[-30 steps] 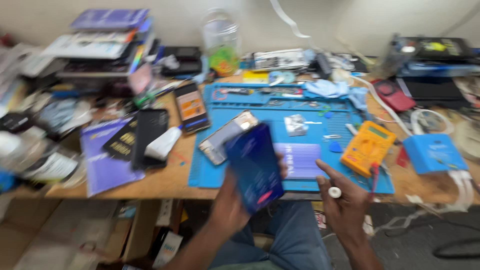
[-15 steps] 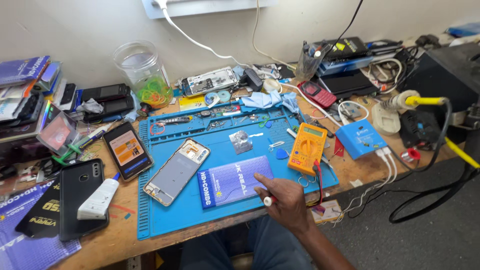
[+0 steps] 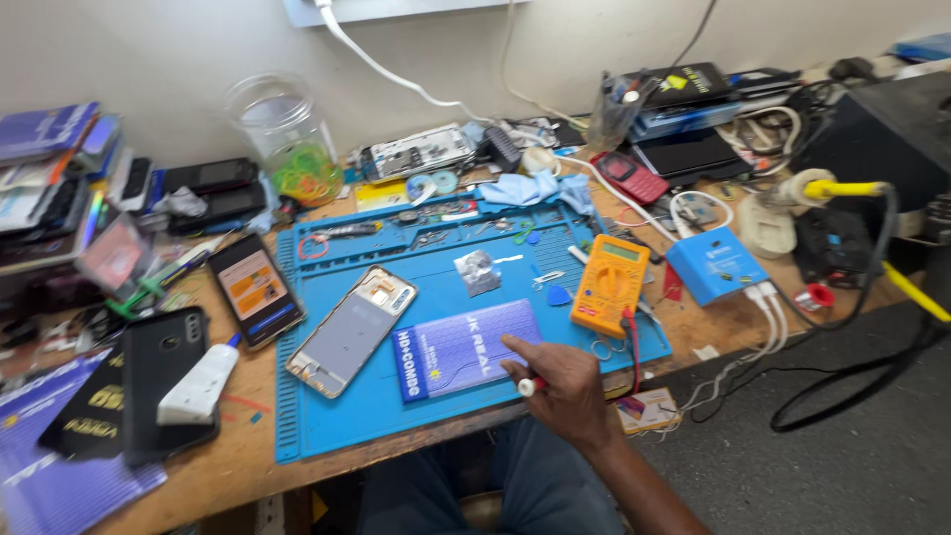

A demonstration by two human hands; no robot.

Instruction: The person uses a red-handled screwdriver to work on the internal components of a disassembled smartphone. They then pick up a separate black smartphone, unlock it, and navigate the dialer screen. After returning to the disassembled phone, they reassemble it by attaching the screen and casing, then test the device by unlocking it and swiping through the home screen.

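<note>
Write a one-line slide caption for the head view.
A right hand holding a small white-and-red tool rests beside a purple box on a blue repair mat, near an opened phone and orange multimeter.

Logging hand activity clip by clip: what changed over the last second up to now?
A second ago the left hand held a dark phone up in front of the bench; it has since dropped out of view with the phone. The right hand, gripping a small white-and-red tool, came down onto the purple box on the blue repair mat. The phone frame and yellow multimeter stayed put.
</note>
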